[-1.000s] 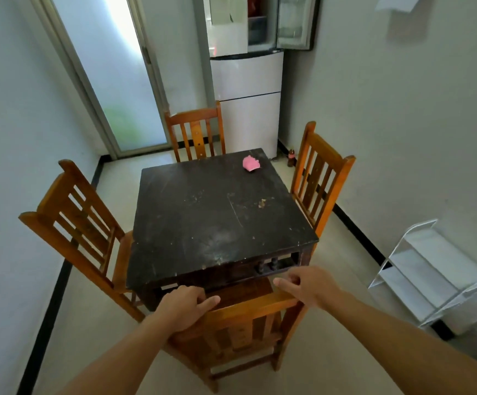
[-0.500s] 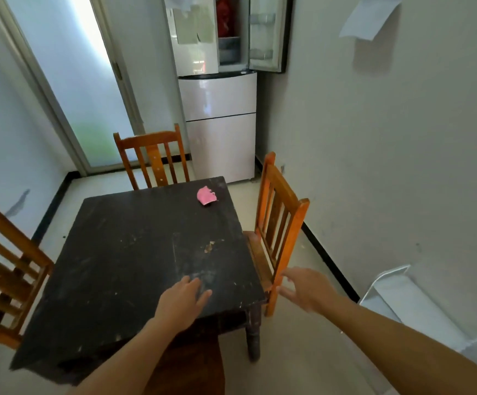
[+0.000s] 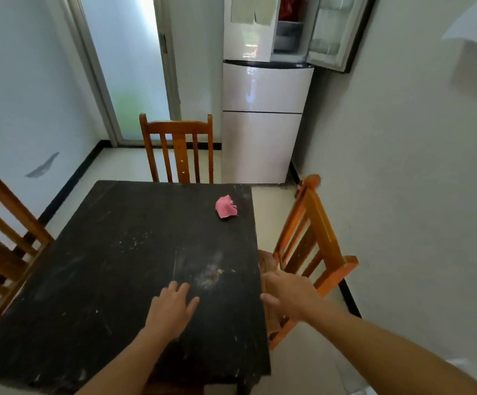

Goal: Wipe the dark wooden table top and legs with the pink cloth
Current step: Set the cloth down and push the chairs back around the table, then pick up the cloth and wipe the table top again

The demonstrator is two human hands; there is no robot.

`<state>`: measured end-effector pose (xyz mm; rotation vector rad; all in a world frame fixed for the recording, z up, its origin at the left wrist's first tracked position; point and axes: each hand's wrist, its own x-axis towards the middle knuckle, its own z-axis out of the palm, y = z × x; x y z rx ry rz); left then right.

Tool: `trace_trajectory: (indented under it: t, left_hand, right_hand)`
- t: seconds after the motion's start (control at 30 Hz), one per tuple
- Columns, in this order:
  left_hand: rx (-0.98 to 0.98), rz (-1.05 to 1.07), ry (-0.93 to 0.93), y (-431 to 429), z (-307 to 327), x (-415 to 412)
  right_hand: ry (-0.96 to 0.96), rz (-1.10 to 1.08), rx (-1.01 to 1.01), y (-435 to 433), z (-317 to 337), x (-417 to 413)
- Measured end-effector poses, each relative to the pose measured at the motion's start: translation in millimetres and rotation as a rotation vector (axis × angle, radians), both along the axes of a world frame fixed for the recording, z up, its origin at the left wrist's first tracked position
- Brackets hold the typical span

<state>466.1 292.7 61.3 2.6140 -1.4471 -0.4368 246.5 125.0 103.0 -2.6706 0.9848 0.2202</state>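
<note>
Empty hands, pink cloth (image 3: 225, 207) waiting.
My left hand (image 3: 171, 309) is lying flat on the bench (image 3: 103, 266) at lower centre; my right hand (image 3: 285, 295) is hovering loose and empty off its right edge. The cloth is sitting crumpled right of centre: I'm judging it light and limp, so I'm planning to pinch its bunched top.

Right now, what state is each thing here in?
table, top smudged and scratched, not yet wiped.
pink cloth, crumpled, lying untouched near the table's far right corner.
left hand, flat on the table top, fingers straight.
right hand, open, empty, past the table's right edge by a chair.
fridge, one upper door open, lower part closed.
</note>
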Motion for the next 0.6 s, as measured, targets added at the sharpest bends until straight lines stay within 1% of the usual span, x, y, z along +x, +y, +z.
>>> trace_trajectory:
  t: [0.17, 0.27, 0.37, 0.5, 0.6]
  left_hand:
    - [0.019, 0.105, 0.064, -38, -27, 40]
    - [0.048, 0.165, 0.057, -51, -41, 60]
    - [0.073, 0.231, 0.076, -65, -59, 73]
    - [0.118, 0.308, 0.126, -86, -90, 86]
    - [0.14, 0.363, 0.115, -105, -120, 87]
  right_hand:
    - [0.058, 0.064, -0.046, -58, -15, 66]
    - [0.059, 0.113, -0.023, -84, -29, 104]
    - [0.1, 0.176, -0.023, -113, -46, 138]
    - [0.13, 0.229, -0.082, -162, -71, 191]
    - [0.096, 0.235, -0.134, -201, -94, 233]
